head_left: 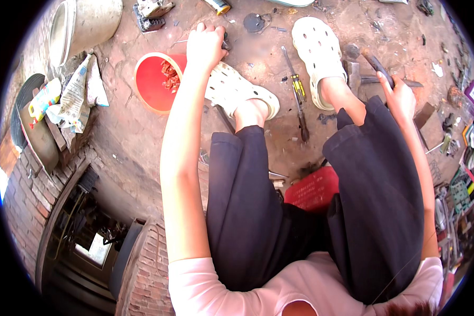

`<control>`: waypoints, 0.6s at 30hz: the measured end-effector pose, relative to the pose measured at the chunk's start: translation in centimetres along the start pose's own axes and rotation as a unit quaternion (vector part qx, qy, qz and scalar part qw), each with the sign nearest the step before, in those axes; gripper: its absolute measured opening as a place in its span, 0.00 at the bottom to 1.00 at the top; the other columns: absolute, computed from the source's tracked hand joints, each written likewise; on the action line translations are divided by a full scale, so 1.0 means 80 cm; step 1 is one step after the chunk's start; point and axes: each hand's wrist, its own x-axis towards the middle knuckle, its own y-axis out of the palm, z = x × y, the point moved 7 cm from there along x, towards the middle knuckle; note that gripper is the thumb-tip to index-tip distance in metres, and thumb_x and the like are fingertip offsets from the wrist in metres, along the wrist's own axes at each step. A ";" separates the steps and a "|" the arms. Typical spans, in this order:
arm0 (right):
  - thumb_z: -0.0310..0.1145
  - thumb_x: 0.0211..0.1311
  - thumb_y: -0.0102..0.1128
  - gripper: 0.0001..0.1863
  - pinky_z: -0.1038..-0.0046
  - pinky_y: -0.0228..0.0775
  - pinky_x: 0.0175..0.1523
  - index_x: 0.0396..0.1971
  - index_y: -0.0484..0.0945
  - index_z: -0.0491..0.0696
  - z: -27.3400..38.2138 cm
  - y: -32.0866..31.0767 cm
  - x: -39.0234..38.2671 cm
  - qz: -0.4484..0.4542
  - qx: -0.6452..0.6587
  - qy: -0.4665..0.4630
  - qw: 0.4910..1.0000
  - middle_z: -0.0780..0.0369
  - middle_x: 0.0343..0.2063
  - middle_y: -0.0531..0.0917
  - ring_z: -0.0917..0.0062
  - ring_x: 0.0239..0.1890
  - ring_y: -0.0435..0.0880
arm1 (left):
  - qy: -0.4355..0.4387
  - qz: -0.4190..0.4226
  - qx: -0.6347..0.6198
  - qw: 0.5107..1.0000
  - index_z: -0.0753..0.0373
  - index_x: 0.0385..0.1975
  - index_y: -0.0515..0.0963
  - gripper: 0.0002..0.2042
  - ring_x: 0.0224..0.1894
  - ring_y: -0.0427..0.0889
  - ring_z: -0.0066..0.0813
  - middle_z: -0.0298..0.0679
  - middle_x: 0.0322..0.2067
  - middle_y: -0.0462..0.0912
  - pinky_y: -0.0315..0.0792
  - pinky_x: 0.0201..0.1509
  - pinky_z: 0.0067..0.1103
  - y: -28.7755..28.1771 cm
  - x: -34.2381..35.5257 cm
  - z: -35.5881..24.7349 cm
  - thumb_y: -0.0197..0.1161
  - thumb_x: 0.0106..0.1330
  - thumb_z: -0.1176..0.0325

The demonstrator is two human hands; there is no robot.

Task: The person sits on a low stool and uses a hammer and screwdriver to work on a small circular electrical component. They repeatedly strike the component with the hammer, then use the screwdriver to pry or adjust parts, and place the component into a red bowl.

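Note:
My left hand (205, 46) is closed, up by the toe of the left white clog (242, 90). A small dark object (226, 43) shows at its right side and a thin rod pokes out at its left; its kind is unclear. The fingers of my right hand (400, 97) wrap around a dark-handled hammer (376, 66), right of the other clog (316, 50). The handle slants up to the left, toward a round grey face. A second hammer (353, 79) lies beneath it, its handle partly behind my hand. A red bucket (145, 79) holding reddish-brown pieces lies tipped beside my left forearm.
Between my feet lie a yellow-and-black screwdriver (298, 88) and a dark-handled tool (303, 129). A red box (313, 190) sits below my legs. At upper left is a large pale bucket (89, 26); crumpled bags (76, 100) lie below it. Assorted tools and parts crowd the right edge.

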 end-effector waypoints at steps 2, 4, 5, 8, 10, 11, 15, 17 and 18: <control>0.65 0.60 0.49 0.33 0.60 0.71 0.35 0.31 0.78 0.44 -0.014 0.012 0.004 -0.028 -0.032 0.004 0.999 0.51 0.21 0.81 0.56 0.28 0.82 | -0.029 0.041 0.000 0.999 0.58 0.44 0.78 0.27 0.48 0.75 0.43 0.43 0.40 0.82 0.71 0.51 0.32 0.006 0.007 0.004 0.74 0.40 0.60; 0.63 0.61 0.49 0.31 0.58 0.72 0.36 0.34 0.77 0.45 -0.023 0.022 0.006 -0.051 -0.068 0.007 0.996 0.50 0.23 0.82 0.54 0.31 0.83 | -0.074 0.066 -0.019 0.995 0.59 0.42 0.79 0.25 0.47 0.76 0.44 0.43 0.40 0.83 0.72 0.51 0.33 0.006 0.012 0.009 0.74 0.41 0.59; 0.62 0.62 0.49 0.30 0.57 0.72 0.36 0.35 0.77 0.45 -0.025 0.029 0.007 -0.052 -0.071 0.003 0.996 0.50 0.24 0.82 0.54 0.31 0.83 | -0.089 0.043 -0.052 0.994 0.60 0.42 0.79 0.25 0.46 0.77 0.43 0.43 0.39 0.83 0.72 0.50 0.32 -0.004 0.011 0.011 0.74 0.42 0.58; 0.59 0.62 0.52 0.28 0.57 0.73 0.37 0.37 0.77 0.46 -0.027 0.041 0.004 -0.058 -0.067 -0.018 0.996 0.50 0.26 0.83 0.54 0.33 0.83 | -0.144 -0.006 -0.249 0.958 0.62 0.40 0.79 0.23 0.40 0.78 0.37 0.41 0.38 0.83 0.73 0.46 0.28 -0.038 -0.011 0.007 0.73 0.46 0.56; 0.57 0.61 0.54 0.26 0.58 0.73 0.38 0.38 0.77 0.45 -0.039 0.046 0.001 -0.054 -0.075 -0.023 0.995 0.50 0.27 0.83 0.54 0.33 0.83 | -0.190 -0.013 -0.490 0.851 0.64 0.39 0.79 0.20 0.36 0.78 0.31 0.39 0.35 0.83 0.73 0.41 0.24 -0.063 -0.030 -0.001 0.72 0.52 0.56; 0.56 0.61 0.55 0.25 0.58 0.74 0.38 0.38 0.78 0.45 -0.039 0.046 0.006 -0.057 -0.074 -0.032 0.995 0.50 0.28 0.83 0.55 0.33 0.83 | -0.196 -0.004 -0.593 0.781 0.65 0.38 0.79 0.19 0.34 0.77 0.28 0.38 0.34 0.82 0.71 0.38 0.23 -0.069 -0.043 -0.006 0.70 0.55 0.57; 0.49 0.59 0.60 0.21 0.60 0.74 0.40 0.40 0.79 0.45 -0.028 0.033 0.012 -0.010 -0.096 -0.074 0.993 0.51 0.30 0.84 0.56 0.35 0.83 | -0.183 -0.001 -0.857 0.482 0.67 0.38 0.77 0.13 0.29 0.73 0.23 0.37 0.31 0.80 0.65 0.29 0.18 -0.111 -0.093 -0.047 0.61 0.66 0.61; 0.47 0.58 0.61 0.20 0.61 0.75 0.40 0.40 0.79 0.45 0.022 -0.023 0.002 -0.059 -0.023 -0.121 0.991 0.51 0.32 0.84 0.56 0.36 0.83 | -0.171 0.011 -0.899 0.404 0.68 0.42 0.75 0.15 0.30 0.73 0.25 0.42 0.34 0.80 0.65 0.29 0.19 -0.118 -0.113 -0.068 0.56 0.69 0.60; 0.41 0.58 0.64 0.17 0.66 0.76 0.42 0.42 0.80 0.45 0.060 -0.046 -0.002 -0.063 0.071 -0.161 0.982 0.54 0.35 0.85 0.62 0.38 0.85 | -0.174 0.004 -0.918 0.357 0.68 0.43 0.75 0.16 0.30 0.72 0.26 0.44 0.36 0.80 0.65 0.28 0.19 -0.123 -0.125 -0.076 0.55 0.69 0.59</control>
